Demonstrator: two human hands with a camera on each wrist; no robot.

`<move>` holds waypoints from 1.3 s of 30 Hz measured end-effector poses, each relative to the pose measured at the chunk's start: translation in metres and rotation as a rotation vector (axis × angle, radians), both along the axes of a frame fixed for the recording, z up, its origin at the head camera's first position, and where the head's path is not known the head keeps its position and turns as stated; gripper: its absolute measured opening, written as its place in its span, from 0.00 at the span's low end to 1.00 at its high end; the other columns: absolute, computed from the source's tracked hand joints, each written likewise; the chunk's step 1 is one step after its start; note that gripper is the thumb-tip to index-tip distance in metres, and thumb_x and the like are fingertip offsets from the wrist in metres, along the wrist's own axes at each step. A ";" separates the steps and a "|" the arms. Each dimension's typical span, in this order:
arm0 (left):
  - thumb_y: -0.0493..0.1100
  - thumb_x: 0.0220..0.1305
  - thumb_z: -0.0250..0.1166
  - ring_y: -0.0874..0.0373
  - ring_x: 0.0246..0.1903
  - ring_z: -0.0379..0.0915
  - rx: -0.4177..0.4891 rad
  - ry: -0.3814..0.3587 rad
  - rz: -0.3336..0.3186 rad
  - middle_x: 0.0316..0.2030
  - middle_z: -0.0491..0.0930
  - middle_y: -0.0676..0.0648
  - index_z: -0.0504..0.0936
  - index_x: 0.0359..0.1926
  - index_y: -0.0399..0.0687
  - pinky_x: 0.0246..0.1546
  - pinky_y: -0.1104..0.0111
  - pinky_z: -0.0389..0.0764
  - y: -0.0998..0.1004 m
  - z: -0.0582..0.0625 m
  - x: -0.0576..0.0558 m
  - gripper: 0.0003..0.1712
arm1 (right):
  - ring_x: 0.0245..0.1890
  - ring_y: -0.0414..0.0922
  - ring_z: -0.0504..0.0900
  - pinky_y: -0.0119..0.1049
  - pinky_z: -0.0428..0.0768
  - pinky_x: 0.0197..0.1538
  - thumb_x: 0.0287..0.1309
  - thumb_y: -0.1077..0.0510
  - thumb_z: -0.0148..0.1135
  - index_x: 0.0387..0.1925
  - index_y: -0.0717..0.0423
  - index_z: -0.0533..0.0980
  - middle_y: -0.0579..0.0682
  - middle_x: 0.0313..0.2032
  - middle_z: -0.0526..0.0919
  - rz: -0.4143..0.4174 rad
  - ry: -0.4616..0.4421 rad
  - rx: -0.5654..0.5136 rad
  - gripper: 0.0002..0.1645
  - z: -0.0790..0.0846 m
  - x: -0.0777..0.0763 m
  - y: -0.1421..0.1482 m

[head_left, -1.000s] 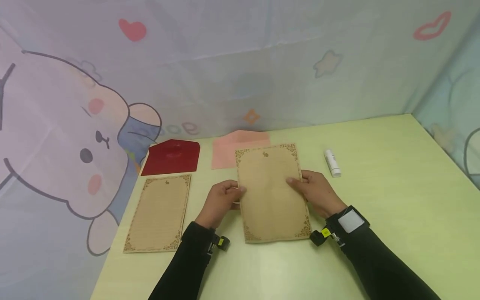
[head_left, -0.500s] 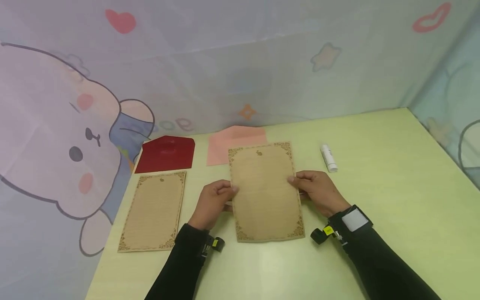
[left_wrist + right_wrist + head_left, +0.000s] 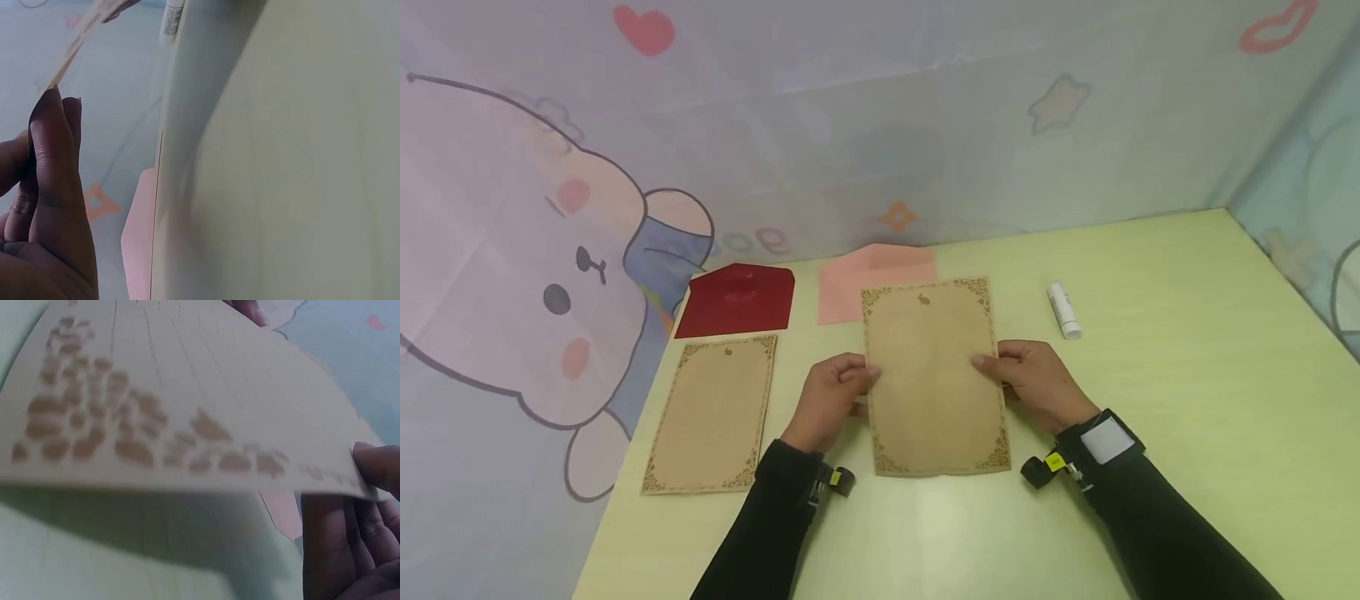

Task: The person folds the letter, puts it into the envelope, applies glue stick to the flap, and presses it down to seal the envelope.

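Note:
A tan sheet of letter paper [image 3: 934, 383] with a brown ornamental border and a small rabbit mark at its top is held up above the table. My left hand [image 3: 829, 398] pinches its left edge, thumb in front and fingers behind. On the opposite edge my right hand [image 3: 1039, 383] pinches it the same way. The left wrist view shows the left hand [image 3: 47, 187] with the sheet nearly edge-on. In the right wrist view the paper's bordered corner [image 3: 81, 412] is near the camera, and faint ruled lines run across it.
A similar bordered sheet [image 3: 711, 417] lies at the left of the yellow-green table [image 3: 1187, 400]. Behind it is a dark red envelope [image 3: 737, 300]. The pink envelope [image 3: 842, 292] is partly covered by the held paper. A white glue-stick-like tube [image 3: 1063, 310] lies at right. A printed cloth [image 3: 850, 125] hangs behind.
The head view has shifted slightly. Both hands keep their pinch on the letter paper, which stays in about the same place over the table. The other items have not moved.

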State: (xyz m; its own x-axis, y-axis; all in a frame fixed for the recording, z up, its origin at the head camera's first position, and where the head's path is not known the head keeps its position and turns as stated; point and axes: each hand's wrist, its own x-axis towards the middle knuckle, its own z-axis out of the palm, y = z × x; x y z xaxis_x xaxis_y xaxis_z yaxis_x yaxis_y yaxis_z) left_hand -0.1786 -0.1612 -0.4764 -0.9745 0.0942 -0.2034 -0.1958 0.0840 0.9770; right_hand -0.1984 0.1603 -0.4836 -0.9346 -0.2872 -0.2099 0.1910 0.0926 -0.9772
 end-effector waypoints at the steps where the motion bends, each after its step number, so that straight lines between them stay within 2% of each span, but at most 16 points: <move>1: 0.37 0.81 0.69 0.62 0.39 0.88 0.004 0.000 0.004 0.34 0.91 0.57 0.89 0.52 0.37 0.32 0.67 0.91 0.000 0.001 -0.001 0.07 | 0.37 0.37 0.92 0.34 0.92 0.43 0.81 0.53 0.70 0.61 0.71 0.85 0.38 0.38 0.93 -0.006 0.005 0.001 0.24 0.000 -0.001 0.002; 4: 0.37 0.82 0.69 0.62 0.40 0.89 0.021 -0.004 0.011 0.34 0.92 0.58 0.89 0.53 0.38 0.31 0.68 0.90 -0.002 0.001 -0.003 0.08 | 0.36 0.37 0.92 0.34 0.93 0.44 0.82 0.55 0.69 0.58 0.72 0.84 0.38 0.38 0.92 0.002 0.035 -0.002 0.21 -0.001 -0.003 0.006; 8: 0.37 0.82 0.69 0.62 0.40 0.90 0.039 -0.017 0.000 0.35 0.93 0.58 0.89 0.54 0.37 0.31 0.68 0.91 -0.002 0.000 -0.005 0.08 | 0.37 0.36 0.93 0.33 0.94 0.44 0.82 0.56 0.68 0.62 0.73 0.83 0.37 0.39 0.93 0.012 0.040 -0.010 0.23 -0.004 -0.004 0.010; 15: 0.38 0.82 0.69 0.61 0.40 0.89 0.033 -0.031 0.020 0.35 0.93 0.57 0.89 0.55 0.37 0.31 0.68 0.89 -0.001 -0.003 -0.002 0.09 | 0.37 0.36 0.95 0.33 0.95 0.46 0.82 0.56 0.68 0.67 0.76 0.79 0.37 0.40 0.93 0.009 -0.015 -0.017 0.27 -0.009 -0.002 0.013; 29: 0.37 0.82 0.69 0.61 0.40 0.92 0.047 -0.051 0.008 0.37 0.94 0.54 0.88 0.58 0.34 0.34 0.65 0.93 -0.002 -0.005 0.004 0.12 | 0.40 0.32 0.93 0.30 0.94 0.45 0.82 0.61 0.67 0.67 0.78 0.79 0.36 0.41 0.92 0.008 -0.016 -0.042 0.24 -0.009 0.000 0.016; 35: 0.36 0.82 0.69 0.61 0.38 0.92 0.046 -0.038 -0.009 0.34 0.92 0.56 0.87 0.57 0.34 0.34 0.66 0.93 -0.002 -0.006 0.002 0.11 | 0.39 0.33 0.92 0.30 0.93 0.44 0.81 0.61 0.68 0.62 0.74 0.83 0.36 0.40 0.91 -0.006 0.011 -0.041 0.20 -0.008 0.001 0.017; 39: 0.35 0.82 0.69 0.61 0.37 0.91 0.047 -0.041 -0.036 0.34 0.92 0.56 0.87 0.58 0.35 0.34 0.67 0.93 -0.001 -0.006 -0.001 0.11 | 0.40 0.33 0.92 0.30 0.93 0.44 0.82 0.59 0.68 0.64 0.75 0.82 0.36 0.41 0.92 -0.018 0.028 -0.043 0.23 -0.008 0.000 0.017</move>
State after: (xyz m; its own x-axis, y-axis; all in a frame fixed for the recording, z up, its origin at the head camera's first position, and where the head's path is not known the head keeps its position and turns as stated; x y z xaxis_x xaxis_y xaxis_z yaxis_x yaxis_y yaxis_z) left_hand -0.1793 -0.1622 -0.4821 -0.9614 0.1392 -0.2375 -0.2333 0.0457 0.9713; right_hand -0.1986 0.1770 -0.4913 -0.9450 -0.2788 -0.1709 0.1643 0.0470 -0.9853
